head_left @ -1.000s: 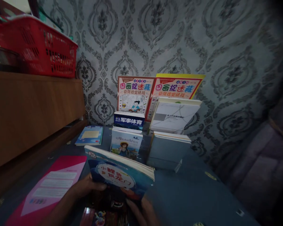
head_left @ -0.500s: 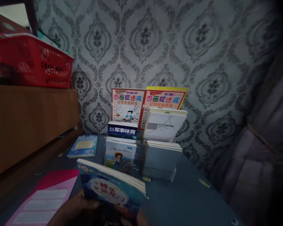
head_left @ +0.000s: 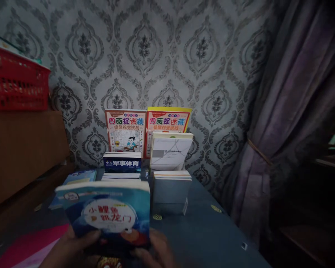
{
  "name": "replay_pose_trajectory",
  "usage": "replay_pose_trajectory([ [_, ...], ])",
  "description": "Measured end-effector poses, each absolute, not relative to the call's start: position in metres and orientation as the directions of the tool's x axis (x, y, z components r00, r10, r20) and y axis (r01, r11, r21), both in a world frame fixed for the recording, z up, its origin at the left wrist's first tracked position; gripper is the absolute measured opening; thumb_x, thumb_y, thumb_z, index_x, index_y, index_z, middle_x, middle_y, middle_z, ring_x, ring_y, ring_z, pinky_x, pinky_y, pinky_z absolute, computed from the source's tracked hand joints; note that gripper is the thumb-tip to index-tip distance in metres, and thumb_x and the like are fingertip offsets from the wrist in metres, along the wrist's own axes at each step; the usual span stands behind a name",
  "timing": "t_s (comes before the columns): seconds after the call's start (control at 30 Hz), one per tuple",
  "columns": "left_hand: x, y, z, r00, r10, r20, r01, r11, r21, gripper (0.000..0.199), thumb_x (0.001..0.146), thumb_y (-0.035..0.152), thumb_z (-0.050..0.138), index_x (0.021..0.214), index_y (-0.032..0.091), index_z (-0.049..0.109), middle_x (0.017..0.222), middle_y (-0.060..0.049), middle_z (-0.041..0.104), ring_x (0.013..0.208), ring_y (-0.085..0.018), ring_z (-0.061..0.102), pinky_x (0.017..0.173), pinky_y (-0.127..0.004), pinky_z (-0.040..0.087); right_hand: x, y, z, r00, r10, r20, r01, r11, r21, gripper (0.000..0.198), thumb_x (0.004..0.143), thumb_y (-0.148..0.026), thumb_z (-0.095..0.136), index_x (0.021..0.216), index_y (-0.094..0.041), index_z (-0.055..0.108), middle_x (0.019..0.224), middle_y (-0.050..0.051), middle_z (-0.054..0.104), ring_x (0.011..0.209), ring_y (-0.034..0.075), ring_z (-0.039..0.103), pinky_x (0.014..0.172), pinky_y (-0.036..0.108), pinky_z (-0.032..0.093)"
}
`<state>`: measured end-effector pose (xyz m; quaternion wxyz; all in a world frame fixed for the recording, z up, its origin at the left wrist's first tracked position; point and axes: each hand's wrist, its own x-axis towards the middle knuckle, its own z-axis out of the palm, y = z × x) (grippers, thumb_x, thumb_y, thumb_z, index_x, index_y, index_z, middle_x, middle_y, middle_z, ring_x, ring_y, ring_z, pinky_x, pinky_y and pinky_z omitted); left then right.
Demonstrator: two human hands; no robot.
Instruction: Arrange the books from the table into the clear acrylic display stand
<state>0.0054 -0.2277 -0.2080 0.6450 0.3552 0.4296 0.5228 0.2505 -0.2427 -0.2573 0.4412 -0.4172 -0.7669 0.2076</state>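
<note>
A red plastic basket (head_left: 19, 83) sits far left on a wooden cabinet (head_left: 25, 149). The left hand (head_left: 74, 243) grips the lower left of a blue picture book (head_left: 108, 227), 小鲤鱼跳龙门, upright above the dark tabletop (head_left: 201, 234). Behind it, a navy book (head_left: 122, 163) reads 少儿 军事体育; an upright activity book (head_left: 125, 136) reads 图画捉迷藏 极限视觉挑战. The right hand (head_left: 159, 247) grips the picture book's lower right. Further back, a red-bordered book (head_left: 169, 121) also reads 图画捉迷藏, beside a white book (head_left: 170, 149) whose print is too small to read.

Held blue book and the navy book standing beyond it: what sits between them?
In the head view, pale-edged books show between the held blue book and the navy book; the held blue book hides all but their tops.
</note>
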Motion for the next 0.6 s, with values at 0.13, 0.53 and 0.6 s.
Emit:
replay_pose_trajectory([
  [0.13, 0.005, -0.207, -0.157, -0.066, 0.998, -0.021, -0.308, -0.001, 0.951, 0.092, 0.040, 0.039, 0.095, 0.125, 0.020, 0.065, 0.101, -0.009, 0.078, 0.110, -0.042, 0.066, 0.095, -0.049, 0.056, 0.302, -0.194, -0.149, -0.320, 0.625, 0.712, 0.600, 0.716, -0.358, 0.044, 0.098, -0.051, 0.041, 0.127, -0.024, 0.061, 0.121, 0.010, 0.068, 0.112, 0.024, 0.064, 0.095, 0.041, 0.053],
  [0.53, 0.026, -0.161, -0.046, -0.143, 0.738, 0.659, -0.331, -0.663, 0.671, 0.070, 0.079, -0.006, 0.061, 0.144, 0.007, 0.037, 0.151, -0.010, 0.046, 0.141, -0.026, 0.035, 0.113, -0.043, 0.033, 0.359, -0.074, -0.038, -0.483, 0.601, 0.637, 0.856, 0.476, 0.201, 0.039, 0.087, -0.050, 0.059, 0.108, -0.018, 0.063, 0.098, 0.011, 0.067, 0.095, 0.031, 0.060, 0.084, 0.046, 0.044],
  [0.6, 0.032, -0.145, -0.033, -0.128, 0.713, 0.690, -0.301, -0.690, 0.658, 0.055, 0.081, -0.006, 0.056, 0.135, 0.001, 0.045, 0.146, -0.009, 0.049, 0.136, -0.022, 0.041, 0.109, -0.038, 0.034, 0.363, -0.078, -0.038, -0.498, 0.596, 0.630, 0.844, 0.499, 0.195, 0.034, 0.086, -0.051, 0.060, 0.098, -0.019, 0.063, 0.089, 0.008, 0.065, 0.088, 0.028, 0.059, 0.078, 0.041, 0.043],
])
